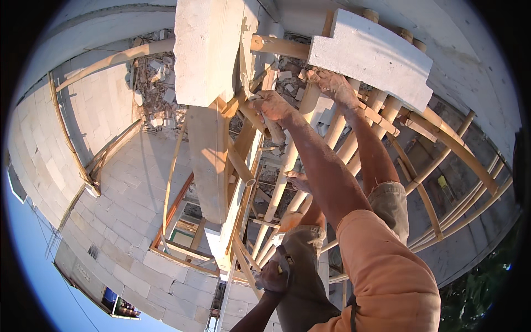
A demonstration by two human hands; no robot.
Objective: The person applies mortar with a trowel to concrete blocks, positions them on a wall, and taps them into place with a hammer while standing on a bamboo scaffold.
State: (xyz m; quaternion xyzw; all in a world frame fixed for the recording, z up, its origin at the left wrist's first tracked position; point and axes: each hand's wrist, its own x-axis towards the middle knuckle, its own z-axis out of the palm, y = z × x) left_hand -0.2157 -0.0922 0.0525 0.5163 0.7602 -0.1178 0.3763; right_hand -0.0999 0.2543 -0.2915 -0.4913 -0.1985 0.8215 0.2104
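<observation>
My right hand (271, 108), reaching up out of an orange sleeve, is closed beside the lower corner of a white block column (207, 50). Its fingertips meet at a narrow pale strip (244, 69) along the column's edge; what they grip is partly hidden. Just below that hand is the end of a bamboo pole (257, 122). Lower down, near my thigh, my left hand (274, 276) is wrapped round a small dark hand tool (285, 260) with a yellow patch. Its exact kind does not show. Under the column stands a wooden formwork board (207, 166).
My bare foot (332, 86) rests on bamboo poles (337, 127), beside a stepped white block (370, 58). My other foot (298, 180) is lower, on the poles. Rubble (157, 83) lies far below. A block wall (127, 193) stands left; more bamboo scaffolding (442, 160) spreads right.
</observation>
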